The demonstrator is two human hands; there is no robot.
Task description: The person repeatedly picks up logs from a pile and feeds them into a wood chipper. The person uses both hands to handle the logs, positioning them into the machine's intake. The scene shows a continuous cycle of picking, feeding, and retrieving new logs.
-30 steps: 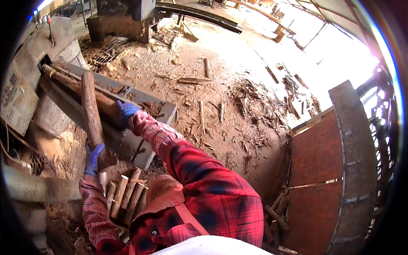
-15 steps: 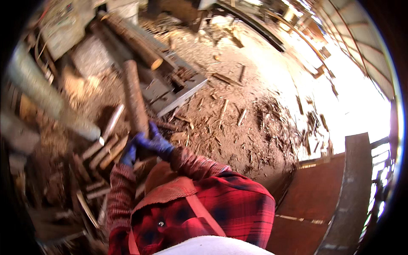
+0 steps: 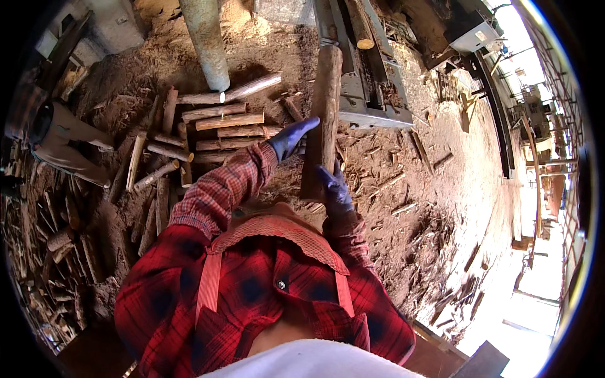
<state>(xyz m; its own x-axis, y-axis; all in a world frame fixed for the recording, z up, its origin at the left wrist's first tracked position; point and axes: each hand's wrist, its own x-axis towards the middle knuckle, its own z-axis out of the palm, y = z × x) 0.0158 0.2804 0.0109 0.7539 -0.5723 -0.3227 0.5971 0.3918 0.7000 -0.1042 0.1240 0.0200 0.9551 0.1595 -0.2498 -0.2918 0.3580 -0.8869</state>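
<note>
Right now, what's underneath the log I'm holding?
Brown dirt floor with wood scraps shows around the log, beyond your left hand and right hand. What lies directly beneath is covered by the log itself, so I can't tell.

Glare at right, dimmer left
Daylight bleaches the ground (image 3: 476, 208); the held log (image 3: 329, 94) looks crisp; edges bow toward the black rim.

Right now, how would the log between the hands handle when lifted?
The log is probably stiff, running straight past the left hand and right hand. Likely heavy, being thick, and its rough surface suggests little slipping.
</note>
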